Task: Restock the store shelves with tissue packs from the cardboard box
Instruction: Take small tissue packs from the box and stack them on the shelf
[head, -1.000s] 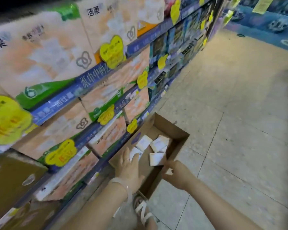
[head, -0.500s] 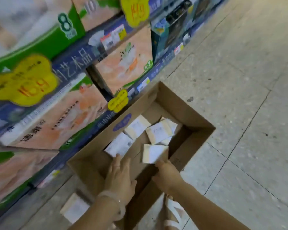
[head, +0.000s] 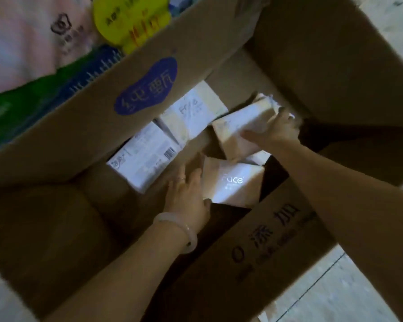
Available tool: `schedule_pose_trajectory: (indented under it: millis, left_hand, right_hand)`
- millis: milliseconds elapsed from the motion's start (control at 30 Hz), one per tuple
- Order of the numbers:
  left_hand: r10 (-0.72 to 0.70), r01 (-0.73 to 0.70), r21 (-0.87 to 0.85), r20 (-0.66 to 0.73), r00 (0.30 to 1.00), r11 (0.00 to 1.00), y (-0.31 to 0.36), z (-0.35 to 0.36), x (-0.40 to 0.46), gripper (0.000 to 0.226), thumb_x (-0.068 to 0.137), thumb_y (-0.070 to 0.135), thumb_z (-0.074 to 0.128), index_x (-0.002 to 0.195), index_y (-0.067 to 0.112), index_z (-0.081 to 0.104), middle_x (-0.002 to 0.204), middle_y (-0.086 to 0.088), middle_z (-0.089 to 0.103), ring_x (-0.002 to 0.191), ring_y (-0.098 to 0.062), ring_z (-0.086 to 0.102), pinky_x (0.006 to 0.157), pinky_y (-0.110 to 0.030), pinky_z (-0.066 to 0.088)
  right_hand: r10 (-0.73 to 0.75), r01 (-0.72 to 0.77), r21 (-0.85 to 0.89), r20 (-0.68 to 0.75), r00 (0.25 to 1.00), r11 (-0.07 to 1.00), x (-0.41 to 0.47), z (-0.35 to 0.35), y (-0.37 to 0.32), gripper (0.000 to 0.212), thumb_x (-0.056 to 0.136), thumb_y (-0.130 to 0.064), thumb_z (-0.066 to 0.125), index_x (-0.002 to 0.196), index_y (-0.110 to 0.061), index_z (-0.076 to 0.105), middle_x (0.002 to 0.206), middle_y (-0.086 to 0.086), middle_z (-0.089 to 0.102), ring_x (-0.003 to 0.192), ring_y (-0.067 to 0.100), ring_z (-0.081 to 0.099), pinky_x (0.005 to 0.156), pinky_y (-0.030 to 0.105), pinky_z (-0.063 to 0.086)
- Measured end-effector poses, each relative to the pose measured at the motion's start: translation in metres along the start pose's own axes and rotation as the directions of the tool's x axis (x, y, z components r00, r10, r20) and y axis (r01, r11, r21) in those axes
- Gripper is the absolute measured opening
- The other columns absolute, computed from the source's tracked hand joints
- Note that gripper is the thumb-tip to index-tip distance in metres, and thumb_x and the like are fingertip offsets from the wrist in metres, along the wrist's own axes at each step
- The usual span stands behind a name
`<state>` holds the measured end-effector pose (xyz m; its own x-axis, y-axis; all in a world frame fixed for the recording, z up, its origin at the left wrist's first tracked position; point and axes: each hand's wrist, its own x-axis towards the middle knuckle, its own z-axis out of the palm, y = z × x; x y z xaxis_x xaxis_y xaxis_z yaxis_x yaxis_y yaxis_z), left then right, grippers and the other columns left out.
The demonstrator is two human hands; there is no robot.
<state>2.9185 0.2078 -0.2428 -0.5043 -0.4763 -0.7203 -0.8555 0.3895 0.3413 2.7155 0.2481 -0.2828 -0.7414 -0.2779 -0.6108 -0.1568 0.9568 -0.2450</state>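
- Our right hand is deep in the cardboard box, fingers curled over the far end of a tilted tissue pack and gripping it.
- Our left hand lies with fingers straight against the near edge of the "Face" pack, thumb at its lower corner — touching, not yet closed round it, as far as the dim, blurred view lets us judge.
- The two hands are apart, each on its own pack; the tilted pack sits just beyond and partly over the "Face" pack, whose long axis runs left to right across our reach.
- Two more packs, the barcode pack and the pack behind it, lie to the left against the box wall — nearer our left hand.
- The shelf stock stands up and to the left, beyond that wall, so the packs must rise clear of the rim and go leftward.
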Motion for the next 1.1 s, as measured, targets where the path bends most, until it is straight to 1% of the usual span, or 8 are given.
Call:
schedule_pose_trajectory:
  millis: [133,233,367,500,667,900,1000,1100]
  left_hand:
    - [-0.037,0.035,-0.053,-0.032,0.999,0.998,-0.012,0.009,0.01,0.063,0.087,0.03,0.059,0.141,0.024,0.026,0.156,-0.006,0.002,0.142,-0.028,0.013,0.114,-0.035,0.019]
    - [-0.029,0.025,-0.081,-0.042,0.999,0.996,-0.011,-0.001,0.013,0.064,0.088,0.026,0.058,0.142,0.023,0.024,0.156,-0.004,-0.002,0.143,-0.028,0.008,0.115,-0.036,0.017]
    - [-0.011,0.001,-0.135,-0.072,0.997,0.991,-0.004,-0.032,0.006,0.064,0.09,0.023,0.053,0.145,0.022,0.02,0.157,-0.008,-0.004,0.144,-0.026,0.001,0.116,-0.034,0.011]
    - [0.012,-0.036,-0.193,-0.127,0.992,0.981,0.004,-0.081,-0.033,0.066,0.089,0.021,0.056,0.144,0.022,0.02,0.156,-0.009,-0.004,0.143,-0.026,0.002,0.114,-0.035,0.015]
    - [0.041,-0.098,-0.27,-0.211,0.977,0.958,0.022,-0.161,-0.111,0.087,0.084,0.026,0.064,0.148,0.022,0.005,0.156,-0.004,-0.001,0.143,-0.023,0.003,0.115,-0.036,0.013]
    - [0.1,-0.244,-0.352,-0.379,0.92,0.904,0.053,-0.284,-0.25,0.096,0.084,0.03,0.064,0.146,0.028,-0.009,0.155,0.009,0.008,0.142,-0.011,0.012,0.112,-0.032,0.022]
    - [0.094,-0.275,-0.364,-0.443,0.891,0.89,0.057,-0.318,-0.317,0.09,0.086,0.037,0.06,0.131,0.043,-0.017,0.143,0.024,0.005,0.138,0.0,0.009,0.114,-0.025,0.017]
    - [0.056,-0.296,-0.329,-0.578,0.814,0.897,0.05,-0.338,-0.386,0.084,0.081,0.045,0.057,0.123,0.047,-0.017,0.139,0.026,0.003,0.134,0.004,0.01,0.112,-0.018,0.014]
  right_hand:
    - [0.108,-0.111,-0.108,-0.04,0.993,0.988,0.014,0.007,0.0,0.118,0.063,-0.061,0.075,0.147,-0.01,0.011,0.15,0.014,0.026,0.139,0.033,0.026,0.112,0.046,0.027]
    - [0.02,-0.002,-0.211,0.08,0.997,0.978,0.012,-0.002,-0.004,0.104,0.071,-0.058,0.071,0.146,-0.006,0.022,0.15,0.014,0.033,0.14,0.027,0.029,0.114,0.035,0.024]
    - [-0.034,0.011,0.194,0.117,0.993,0.981,-0.007,-0.019,-0.015,0.052,0.063,-0.032,0.087,0.105,-0.01,0.064,0.117,0.009,0.065,0.113,0.022,0.059,0.1,0.028,0.044]
    - [-0.127,-0.056,0.607,0.253,0.959,0.793,-0.063,-0.058,-0.034,0.03,0.061,0.0,0.084,0.082,-0.013,0.067,0.088,0.001,0.071,0.071,0.007,0.069,0.065,0.021,0.058]
    - [-0.239,-0.018,0.695,0.272,0.932,0.718,-0.157,-0.125,-0.082,0.039,0.063,0.004,0.081,0.099,-0.003,0.069,0.099,0.009,0.073,0.089,0.019,0.07,0.075,0.031,0.06]
    - [-0.375,0.091,0.785,0.188,0.908,0.613,-0.305,-0.241,-0.156,0.029,0.065,0.007,0.079,0.08,-0.016,0.071,0.081,-0.002,0.076,0.07,0.008,0.072,0.057,0.021,0.056]
    - [-0.435,0.147,0.794,0.159,0.886,0.59,-0.37,-0.286,-0.182,0.029,0.064,0.008,0.08,0.076,-0.017,0.069,0.066,-0.008,0.074,0.058,0.001,0.069,0.049,0.015,0.052]
    - [-0.528,0.23,0.779,0.149,0.836,0.583,-0.432,-0.318,-0.204,0.033,0.06,0.004,0.083,0.084,-0.016,0.073,0.078,-0.002,0.076,0.067,0.007,0.072,0.054,0.02,0.055]
